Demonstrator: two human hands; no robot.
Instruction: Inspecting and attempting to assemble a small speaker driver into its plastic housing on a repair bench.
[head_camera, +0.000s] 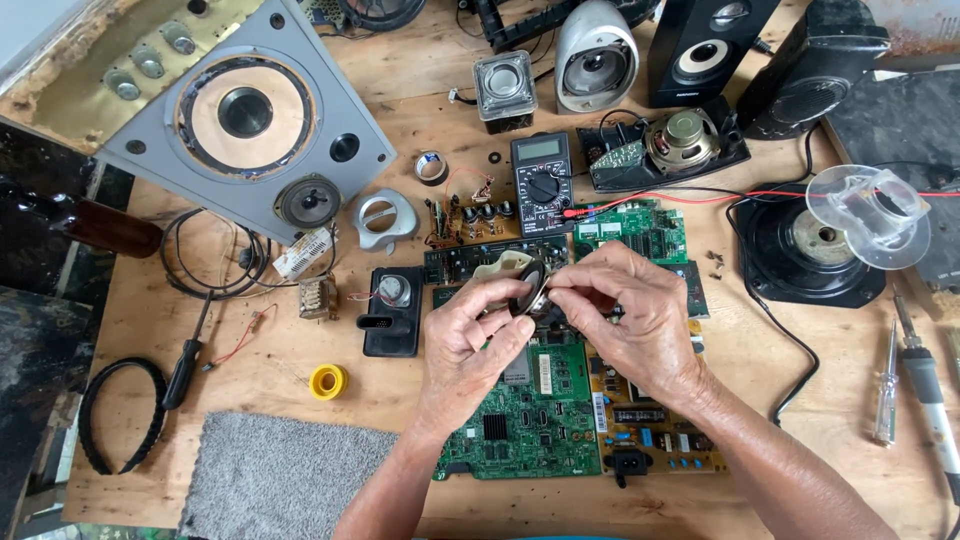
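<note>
Both of my hands hold a small oval speaker driver (522, 281) with a cream frame and dark cone, above the middle of the wooden bench. My left hand (470, 335) grips it from below and the left. My right hand (625, 310) pinches its right edge with fingertips. Under my hands lie a green circuit board (530, 420) and a yellowish board (650, 430). A black multimeter (541, 183) lies just behind, with red and black leads running right.
A large grey speaker panel (250, 120) leans at the back left. Black speakers (700, 45) stand at the back. A black round base (810, 250) carries a clear plastic part. A soldering iron (925, 385), screwdrivers (186, 365), a yellow tape roll (327, 381) and a grey mat (285, 475) lie nearby.
</note>
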